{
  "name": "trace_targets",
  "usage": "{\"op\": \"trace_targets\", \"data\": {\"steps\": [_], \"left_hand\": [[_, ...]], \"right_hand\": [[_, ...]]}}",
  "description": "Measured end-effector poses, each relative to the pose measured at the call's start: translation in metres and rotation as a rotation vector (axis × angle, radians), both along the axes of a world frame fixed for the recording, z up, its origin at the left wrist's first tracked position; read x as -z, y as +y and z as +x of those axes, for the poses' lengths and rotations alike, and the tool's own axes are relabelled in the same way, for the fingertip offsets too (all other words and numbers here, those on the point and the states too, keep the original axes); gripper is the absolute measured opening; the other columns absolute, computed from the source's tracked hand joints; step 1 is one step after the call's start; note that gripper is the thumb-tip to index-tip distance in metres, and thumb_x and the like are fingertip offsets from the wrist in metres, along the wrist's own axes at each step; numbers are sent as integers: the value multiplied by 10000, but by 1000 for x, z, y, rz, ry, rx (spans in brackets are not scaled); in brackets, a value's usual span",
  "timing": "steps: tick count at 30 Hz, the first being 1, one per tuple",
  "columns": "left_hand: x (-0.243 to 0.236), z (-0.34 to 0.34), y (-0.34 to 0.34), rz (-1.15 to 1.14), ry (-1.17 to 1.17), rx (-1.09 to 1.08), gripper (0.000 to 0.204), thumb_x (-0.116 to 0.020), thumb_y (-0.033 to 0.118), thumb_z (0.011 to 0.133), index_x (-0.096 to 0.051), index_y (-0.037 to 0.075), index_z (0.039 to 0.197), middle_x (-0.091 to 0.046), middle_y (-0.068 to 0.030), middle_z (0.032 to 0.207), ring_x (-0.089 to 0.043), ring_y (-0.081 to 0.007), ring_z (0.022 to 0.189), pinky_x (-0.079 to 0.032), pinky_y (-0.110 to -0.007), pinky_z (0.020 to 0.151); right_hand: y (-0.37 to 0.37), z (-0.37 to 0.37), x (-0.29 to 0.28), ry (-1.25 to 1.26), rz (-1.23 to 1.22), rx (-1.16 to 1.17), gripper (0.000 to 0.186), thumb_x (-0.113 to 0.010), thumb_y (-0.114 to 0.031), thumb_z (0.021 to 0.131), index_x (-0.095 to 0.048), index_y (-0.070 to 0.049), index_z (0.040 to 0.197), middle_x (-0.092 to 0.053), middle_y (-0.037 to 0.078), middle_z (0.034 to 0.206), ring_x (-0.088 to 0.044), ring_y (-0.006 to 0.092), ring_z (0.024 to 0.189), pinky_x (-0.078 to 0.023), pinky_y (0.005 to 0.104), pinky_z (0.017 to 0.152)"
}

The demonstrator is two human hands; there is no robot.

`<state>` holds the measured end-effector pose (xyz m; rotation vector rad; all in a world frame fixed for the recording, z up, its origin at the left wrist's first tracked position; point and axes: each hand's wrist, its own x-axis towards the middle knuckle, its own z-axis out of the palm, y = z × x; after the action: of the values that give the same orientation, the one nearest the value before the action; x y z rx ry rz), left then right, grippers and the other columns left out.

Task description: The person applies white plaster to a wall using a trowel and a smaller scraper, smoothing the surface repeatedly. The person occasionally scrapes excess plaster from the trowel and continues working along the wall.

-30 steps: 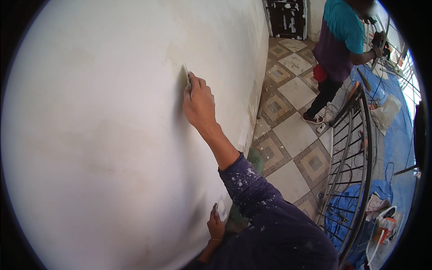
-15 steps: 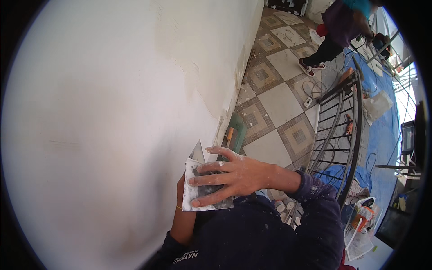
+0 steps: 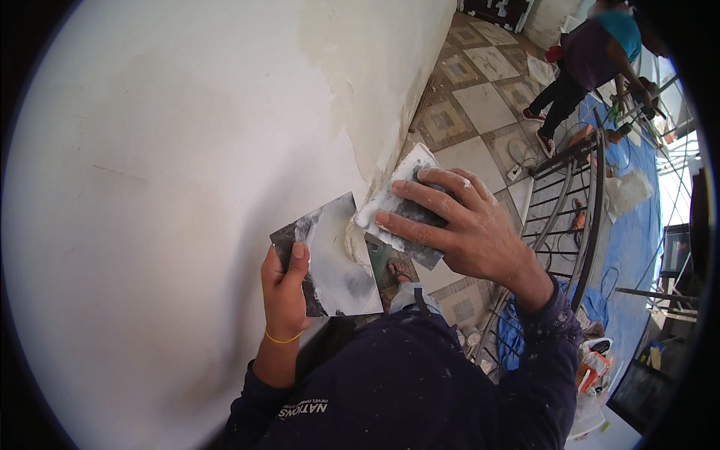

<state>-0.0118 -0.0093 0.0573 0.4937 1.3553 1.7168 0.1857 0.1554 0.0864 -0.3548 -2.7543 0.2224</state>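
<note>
- Pale, patchily coated wall (image 3: 150, 247) fills the left side; beyond it run a patterned tile floor (image 3: 480, 105), a dark metal railing (image 3: 598, 225) and a blue sheet (image 3: 630, 244), with a co-worker (image 3: 589, 56) standing farther off.
- Before the person's torso, close to the wall, the left hand (image 3: 285, 300) grips a square plate (image 3: 334, 266) by its outer corner, thumb pressed on the upper face; the fingers underneath are mostly hidden.
- Just beside it, the right hand (image 3: 480, 229) holds a smeared blade (image 3: 386, 201), fingers spread across its face; its thumb is out of sight.
- White paste (image 3: 354, 241) sits in a ridge along the plate's edge nearest the blade; whether blade and ridge touch is unclear.
- Both sheets look thin, light and fairly stiff, probably metal; the blade likely flexes a little under finger pressure.
- The paste seems soft and sticky enough to cling, yet wet smears would make the faces slippery.
- Best hold for the plate is probably that dark, barer corner, thumb above and fingers supporting below; for the blade, the edge away from the paste, fingers spread to share pressure.
</note>
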Motion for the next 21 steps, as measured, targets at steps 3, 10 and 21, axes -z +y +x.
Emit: {"op": "trace_targets", "data": {"steps": [3, 10, 21], "left_hand": [[-6, 1, -2, -52, 400, -27, 216, -521, 165, 982, -540, 4, 1125, -606, -52, 1008, -548, -119, 884, -460, -285, 813], [-2, -30, -29, 7, 741, -655, 390, -485, 224, 990, -437, -52, 1262, -495, -174, 1266, -528, -252, 1114, -449, -385, 948], [203, 0, -122, -840, -182, -85, 274, -512, 203, 983, -550, 6, 1169, -629, -67, 1078, -603, -161, 953, -490, -318, 851]], "right_hand": [[-10, -15, -1, 86, 16, -116, 612, -655, -143, 759, -530, -343, 1324, -490, -32, 1340, -472, 205, 1205, -426, 407, 995], [-28, -30, 127, 272, -727, -288, 584, -577, -75, 837, -470, -243, 1385, -518, 36, 1289, -494, 230, 1177, -419, 406, 983], [40, -150, 537, 648, -2188, 918, 325, -540, -189, 931, -512, -4, 1197, -602, 68, 1049, -575, 149, 953, -490, 348, 800]]}}
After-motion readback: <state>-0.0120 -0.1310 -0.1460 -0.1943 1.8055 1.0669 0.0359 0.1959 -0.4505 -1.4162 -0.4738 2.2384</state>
